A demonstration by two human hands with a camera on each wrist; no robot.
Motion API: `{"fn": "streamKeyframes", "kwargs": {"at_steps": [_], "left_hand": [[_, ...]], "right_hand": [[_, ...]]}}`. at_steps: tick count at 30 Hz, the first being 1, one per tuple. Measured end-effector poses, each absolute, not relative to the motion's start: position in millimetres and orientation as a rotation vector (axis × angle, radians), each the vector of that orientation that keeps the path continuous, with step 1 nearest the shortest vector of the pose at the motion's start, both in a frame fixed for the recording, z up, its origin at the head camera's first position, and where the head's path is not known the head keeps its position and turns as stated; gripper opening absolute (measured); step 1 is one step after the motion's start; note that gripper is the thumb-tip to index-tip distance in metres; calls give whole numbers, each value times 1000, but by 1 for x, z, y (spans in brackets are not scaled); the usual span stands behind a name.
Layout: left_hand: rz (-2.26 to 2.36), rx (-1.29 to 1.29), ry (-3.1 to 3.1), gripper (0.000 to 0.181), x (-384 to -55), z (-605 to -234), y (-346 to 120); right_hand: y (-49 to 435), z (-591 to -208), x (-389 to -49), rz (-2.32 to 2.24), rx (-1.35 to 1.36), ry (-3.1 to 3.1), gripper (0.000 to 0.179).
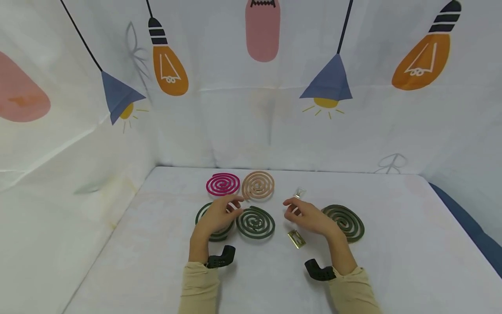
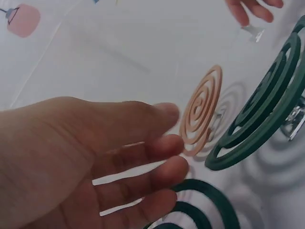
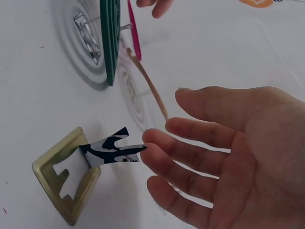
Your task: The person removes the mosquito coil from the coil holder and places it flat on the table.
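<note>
My left hand (image 1: 215, 216) hovers over a dark green mosquito coil (image 1: 199, 216), partly hiding it. Its fingers are loosely bent and hold nothing. Beside it, another green mosquito coil (image 1: 256, 222) stands raised on a metal stand (image 2: 296, 120). Farther back are a magenta coil (image 1: 222, 184) and a tan coil (image 1: 258, 185), the tan one also raised. My right hand (image 1: 311, 218), fingers relaxed, is above the table with nothing held. Near its fingertips is a gold-rimmed stand (image 3: 86, 199) with a bent-up prong. A third green coil (image 1: 347, 224) lies partly behind the right wrist.
A small silvery metal stand (image 1: 300, 192) lies beyond the right hand. The white table (image 1: 266, 283) meets a white cloth wall (image 1: 235, 126) printed with lamps and bulbs. Black wrist cameras (image 1: 221, 257) sit on both wrists.
</note>
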State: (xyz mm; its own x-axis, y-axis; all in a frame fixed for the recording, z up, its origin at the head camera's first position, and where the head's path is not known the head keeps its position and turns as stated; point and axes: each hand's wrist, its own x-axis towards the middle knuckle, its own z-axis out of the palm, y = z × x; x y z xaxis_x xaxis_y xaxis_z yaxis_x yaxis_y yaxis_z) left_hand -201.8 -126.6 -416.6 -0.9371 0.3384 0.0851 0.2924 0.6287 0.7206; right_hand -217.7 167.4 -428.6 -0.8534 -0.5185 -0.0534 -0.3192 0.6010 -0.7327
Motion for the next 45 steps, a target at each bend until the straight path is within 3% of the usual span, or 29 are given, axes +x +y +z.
{"fn": "streamKeyframes", "kwargs": {"at_steps": [23, 45], "left_hand": [[1093, 245, 2498, 54, -197, -419, -136], [1044, 268, 2568, 50, -200, -419, -134]], "right_hand": [[145, -437, -212, -990, -705, 2512, 48], [138, -431, -212, -981, -834, 2468, 44]]}}
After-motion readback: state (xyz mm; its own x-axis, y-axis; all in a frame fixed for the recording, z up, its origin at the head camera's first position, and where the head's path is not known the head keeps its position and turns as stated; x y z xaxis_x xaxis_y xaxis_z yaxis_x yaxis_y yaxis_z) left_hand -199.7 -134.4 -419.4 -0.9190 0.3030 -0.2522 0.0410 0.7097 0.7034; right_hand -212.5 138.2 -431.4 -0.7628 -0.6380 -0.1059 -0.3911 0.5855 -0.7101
